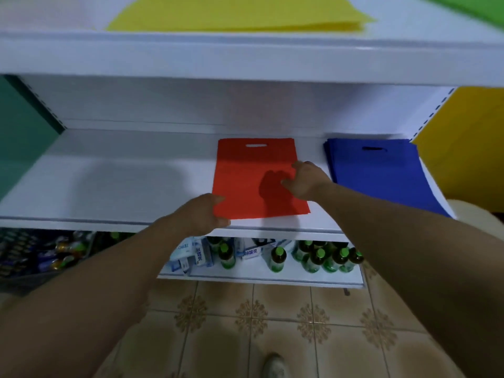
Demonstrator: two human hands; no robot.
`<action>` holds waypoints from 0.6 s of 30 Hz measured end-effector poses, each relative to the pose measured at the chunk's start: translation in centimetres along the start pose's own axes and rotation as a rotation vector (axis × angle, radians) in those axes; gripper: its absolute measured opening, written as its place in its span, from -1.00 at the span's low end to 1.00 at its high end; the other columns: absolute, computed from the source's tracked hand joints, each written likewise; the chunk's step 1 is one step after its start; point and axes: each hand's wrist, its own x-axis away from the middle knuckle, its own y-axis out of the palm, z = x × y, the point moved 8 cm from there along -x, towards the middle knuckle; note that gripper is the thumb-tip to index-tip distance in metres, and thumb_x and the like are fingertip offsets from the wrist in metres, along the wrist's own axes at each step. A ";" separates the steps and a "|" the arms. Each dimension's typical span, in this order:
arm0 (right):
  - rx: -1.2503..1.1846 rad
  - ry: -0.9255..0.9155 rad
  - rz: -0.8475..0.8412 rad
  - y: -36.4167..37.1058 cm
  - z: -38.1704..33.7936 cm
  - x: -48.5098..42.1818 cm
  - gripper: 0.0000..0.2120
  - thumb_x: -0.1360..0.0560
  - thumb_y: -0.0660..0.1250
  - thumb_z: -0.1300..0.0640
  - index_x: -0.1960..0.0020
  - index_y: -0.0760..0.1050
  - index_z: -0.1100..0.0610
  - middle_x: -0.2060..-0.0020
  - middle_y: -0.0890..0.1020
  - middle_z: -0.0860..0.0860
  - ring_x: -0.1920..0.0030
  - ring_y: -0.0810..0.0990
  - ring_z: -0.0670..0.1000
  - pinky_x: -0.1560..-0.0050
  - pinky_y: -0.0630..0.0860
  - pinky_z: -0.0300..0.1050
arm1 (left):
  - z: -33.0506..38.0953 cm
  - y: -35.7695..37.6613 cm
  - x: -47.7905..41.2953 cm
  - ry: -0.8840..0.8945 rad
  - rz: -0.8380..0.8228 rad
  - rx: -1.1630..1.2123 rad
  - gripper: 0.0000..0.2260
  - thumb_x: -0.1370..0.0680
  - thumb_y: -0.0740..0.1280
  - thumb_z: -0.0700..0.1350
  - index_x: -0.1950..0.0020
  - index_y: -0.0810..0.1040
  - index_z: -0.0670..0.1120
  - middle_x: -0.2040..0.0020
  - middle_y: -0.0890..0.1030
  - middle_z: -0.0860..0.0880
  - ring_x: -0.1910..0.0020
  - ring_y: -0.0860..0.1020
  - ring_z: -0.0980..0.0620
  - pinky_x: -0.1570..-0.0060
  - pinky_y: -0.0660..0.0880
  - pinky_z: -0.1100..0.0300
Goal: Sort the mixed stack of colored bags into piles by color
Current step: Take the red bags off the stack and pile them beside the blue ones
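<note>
In the head view, the sorting looks well advanced, though the mixed stack itself is nowhere in the frame, so what remains cannot be told. Four colours lie apart. The yellow pile [240, 12] sits on the top shelf at the upper middle, with a green pile [480, 6] cut off by the upper right corner. On the middle shelf [109, 186] the red pile [256, 181] lies at the centre and the blue pile [379, 173] just to its right, the two not touching. The left hand [201, 214] pinches the red pile's near left corner, thumb on top and fingers curled at the edge. The right hand [305, 184] is loosely curled at the pile's right edge; whether it grips the fabric or only touches it I cannot tell. My guess is that a red bag is being laid and squared up. The left stretch of the middle shelf has room for another colour. Below, green-capped bottles [316, 257] and packets [191, 255] crowd the bottom shelf, well clear of the bags. Nothing blocks either hand.
</note>
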 end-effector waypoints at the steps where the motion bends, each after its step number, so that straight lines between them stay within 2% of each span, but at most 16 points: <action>1: -0.003 -0.004 0.014 -0.8 -0.8 1.4 -0.41 -0.55 0.25 -0.12 -0.45 0.25 0.18 -0.33 0.37 0.18 -0.25 0.44 0.19 -0.18 0.46 -0.01 | 0.2 -0.5 1.3 0.021 0.002 -0.014 -0.35 -0.53 0.36 0.04 -0.53 0.15 -0.04 -0.53 0.16 -0.04 -0.46 0.22 -0.02 -0.36 0.16 0.22; 6: 0.022 -0.052 0.100 -4.9 -6.1 10.1 -0.38 -0.56 0.24 -0.11 -0.50 0.19 0.20 -0.42 0.31 0.20 -0.38 0.34 0.19 -0.33 0.33 -0.01 | 0.8 -3.9 9.2 0.139 0.102 -0.041 -0.35 -0.52 0.36 0.08 -0.53 0.17 -0.01 -0.54 0.16 -0.01 -0.48 0.20 0.00 -0.42 0.15 0.16; 12: 0.046 -0.104 0.240 -9.8 -14.4 21.1 -0.38 -0.56 0.23 -0.14 -0.51 0.19 0.13 -0.46 0.28 0.14 -0.40 0.32 0.17 -0.34 0.31 -0.02 | 0.2 -8.7 20.0 0.252 0.244 -0.040 -0.39 -0.53 0.35 0.07 -0.52 0.20 -0.01 -0.52 0.20 0.01 -0.48 0.21 -0.01 -0.38 0.17 0.16; 14: 0.082 -0.132 0.279 -11.5 -17.5 23.8 -0.38 -0.56 0.23 -0.13 -0.51 0.19 0.13 -0.46 0.29 0.13 -0.43 0.29 0.14 -0.38 0.28 -0.03 | -0.4 -10.5 23.1 0.263 0.269 -0.047 -0.39 -0.54 0.33 0.09 -0.52 0.19 0.00 -0.53 0.18 0.01 -0.49 0.19 -0.02 -0.39 0.16 0.13; 18: 0.116 -0.192 0.339 -14.5 -23.9 28.0 -0.40 -0.57 0.24 -0.12 -0.49 0.23 0.15 -0.44 0.33 0.15 -0.40 0.33 0.14 -0.33 0.29 -0.08 | -2.2 -15.0 28.7 0.264 0.377 -0.056 -0.40 -0.52 0.33 0.13 -0.50 0.23 -0.01 -0.52 0.21 -0.02 -0.47 0.21 -0.03 -0.41 0.18 0.08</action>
